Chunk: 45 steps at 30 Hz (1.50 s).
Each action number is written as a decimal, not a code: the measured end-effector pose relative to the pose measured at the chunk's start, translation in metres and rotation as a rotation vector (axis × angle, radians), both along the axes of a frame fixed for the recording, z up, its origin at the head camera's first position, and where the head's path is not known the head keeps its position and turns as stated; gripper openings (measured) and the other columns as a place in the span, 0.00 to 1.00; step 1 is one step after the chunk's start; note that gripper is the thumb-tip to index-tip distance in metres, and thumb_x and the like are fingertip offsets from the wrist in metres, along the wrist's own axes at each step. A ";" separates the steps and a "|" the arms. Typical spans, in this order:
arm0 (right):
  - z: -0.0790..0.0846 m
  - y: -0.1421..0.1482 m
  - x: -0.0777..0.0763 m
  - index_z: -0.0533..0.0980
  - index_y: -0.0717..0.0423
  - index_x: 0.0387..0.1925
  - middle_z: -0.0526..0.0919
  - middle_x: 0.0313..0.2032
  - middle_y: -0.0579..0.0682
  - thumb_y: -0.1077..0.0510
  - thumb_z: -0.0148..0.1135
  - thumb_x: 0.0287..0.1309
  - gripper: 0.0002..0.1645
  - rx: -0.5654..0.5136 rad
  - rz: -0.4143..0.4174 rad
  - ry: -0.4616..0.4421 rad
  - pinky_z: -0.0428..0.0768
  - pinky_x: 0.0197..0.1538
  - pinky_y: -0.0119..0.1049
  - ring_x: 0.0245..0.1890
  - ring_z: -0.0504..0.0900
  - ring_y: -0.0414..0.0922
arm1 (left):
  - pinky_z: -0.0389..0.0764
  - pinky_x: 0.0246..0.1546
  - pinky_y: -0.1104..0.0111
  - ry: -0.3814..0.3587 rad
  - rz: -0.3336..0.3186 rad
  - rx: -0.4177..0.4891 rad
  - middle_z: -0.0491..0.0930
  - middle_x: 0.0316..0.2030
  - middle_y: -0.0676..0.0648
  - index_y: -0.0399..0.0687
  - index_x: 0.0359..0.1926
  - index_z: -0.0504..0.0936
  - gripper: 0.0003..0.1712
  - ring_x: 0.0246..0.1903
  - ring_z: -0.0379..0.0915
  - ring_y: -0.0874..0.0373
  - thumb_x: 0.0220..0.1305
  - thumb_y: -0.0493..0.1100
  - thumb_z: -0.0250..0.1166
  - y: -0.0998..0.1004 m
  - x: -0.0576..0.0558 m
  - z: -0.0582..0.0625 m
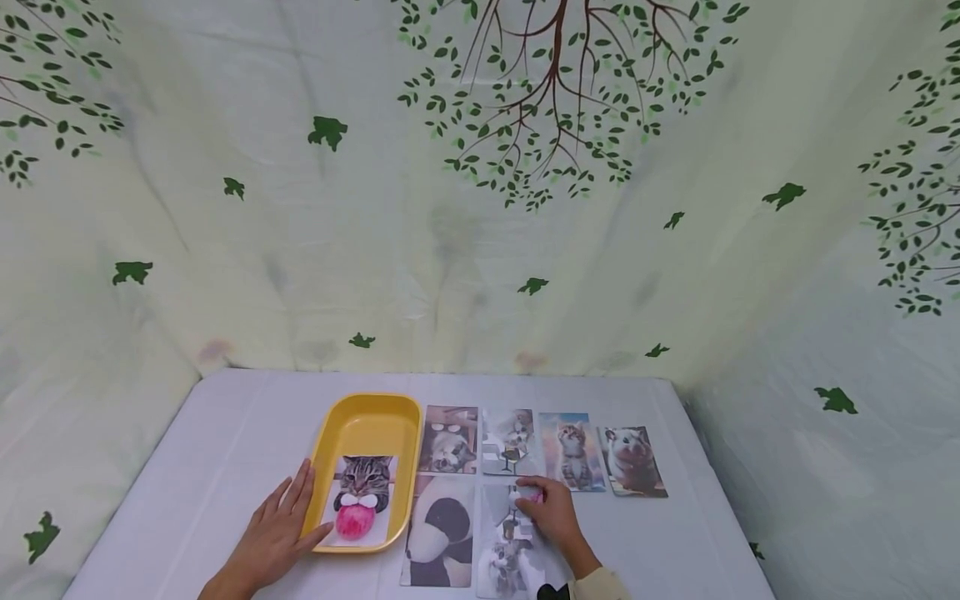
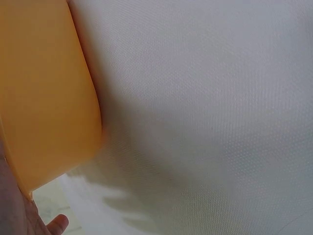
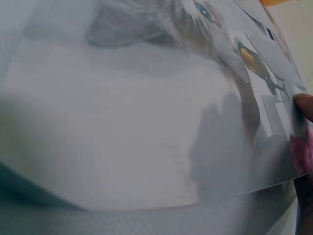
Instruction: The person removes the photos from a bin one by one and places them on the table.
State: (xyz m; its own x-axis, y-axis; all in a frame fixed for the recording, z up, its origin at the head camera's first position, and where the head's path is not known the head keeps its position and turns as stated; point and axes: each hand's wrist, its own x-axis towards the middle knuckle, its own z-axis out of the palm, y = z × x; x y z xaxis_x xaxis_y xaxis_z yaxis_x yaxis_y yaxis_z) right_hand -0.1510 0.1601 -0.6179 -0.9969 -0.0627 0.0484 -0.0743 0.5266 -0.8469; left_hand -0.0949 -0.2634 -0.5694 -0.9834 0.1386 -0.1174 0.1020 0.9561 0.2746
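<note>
A yellow tray (image 1: 375, 408) lies left of centre, holding a picture card of a tabby cat with a pink ball (image 1: 364, 502). My left hand (image 1: 273, 529) rests against the tray's left side, fingers straight along the rim and thumb reaching over the near corner. The left wrist view shows the tray's outer wall (image 2: 49, 98) beside that hand. My right hand (image 1: 553, 512) pinches the upper right part of a pale cat-and-glass picture card (image 1: 504, 554). In the right wrist view the thumb (image 3: 304, 104) lies on the card's face, with a finger under its edge.
Left of the held card lies a black-and-white picture card (image 1: 438, 533). Behind are an upside-down animal card (image 1: 450, 442), another cat-and-glass card (image 1: 510, 433), a kitten card (image 1: 572, 450) and a hamster-like animal card (image 1: 633, 461). A leaf-patterned curtain (image 1: 450, 292) stands behind the white table (image 1: 255, 417).
</note>
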 end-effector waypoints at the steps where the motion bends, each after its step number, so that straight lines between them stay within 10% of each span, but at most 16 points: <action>1: 0.001 -0.001 0.001 0.85 0.57 0.38 0.86 0.40 0.53 0.65 0.74 0.43 0.15 0.011 0.001 0.022 0.78 0.41 0.35 0.37 0.80 0.49 | 0.53 0.60 0.34 -0.006 0.002 0.000 0.44 0.72 0.36 0.31 0.73 0.41 0.58 0.65 0.46 0.29 0.62 0.66 0.57 0.000 0.000 0.000; 17: 0.003 -0.013 0.002 0.84 0.60 0.36 0.83 0.37 0.48 0.69 0.74 0.40 0.15 0.045 0.063 0.351 0.78 0.39 0.36 0.38 0.81 0.48 | 0.54 0.60 0.35 0.020 -0.001 -0.013 0.43 0.73 0.38 0.32 0.74 0.40 0.58 0.67 0.45 0.31 0.62 0.67 0.56 -0.003 0.002 0.000; 29: 0.054 -0.087 -0.026 0.82 0.59 0.45 0.84 0.43 0.53 0.62 0.66 0.57 0.12 -0.128 0.322 0.216 0.78 0.48 0.56 0.45 0.81 0.53 | 0.54 0.61 0.35 0.031 -0.009 -0.012 0.44 0.73 0.37 0.33 0.74 0.40 0.58 0.66 0.48 0.31 0.63 0.66 0.56 -0.004 0.001 0.001; 45: 0.067 -0.204 -0.044 0.79 0.68 0.48 0.83 0.44 0.61 0.68 0.66 0.56 0.17 -0.539 0.322 -0.176 0.80 0.48 0.31 0.41 0.83 0.42 | 0.54 0.61 0.35 -0.004 0.002 -0.001 0.46 0.73 0.37 0.32 0.73 0.44 0.57 0.64 0.51 0.29 0.62 0.67 0.56 -0.002 0.002 0.002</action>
State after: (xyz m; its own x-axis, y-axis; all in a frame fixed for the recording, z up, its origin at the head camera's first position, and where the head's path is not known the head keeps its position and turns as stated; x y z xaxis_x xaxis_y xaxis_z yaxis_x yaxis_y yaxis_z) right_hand -0.1946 -0.0438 -0.5514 -0.9281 -0.3722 -0.0056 0.0065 -0.0010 -1.0000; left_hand -0.0934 -0.2651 -0.5676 -0.9832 0.1366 -0.1212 0.0992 0.9566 0.2740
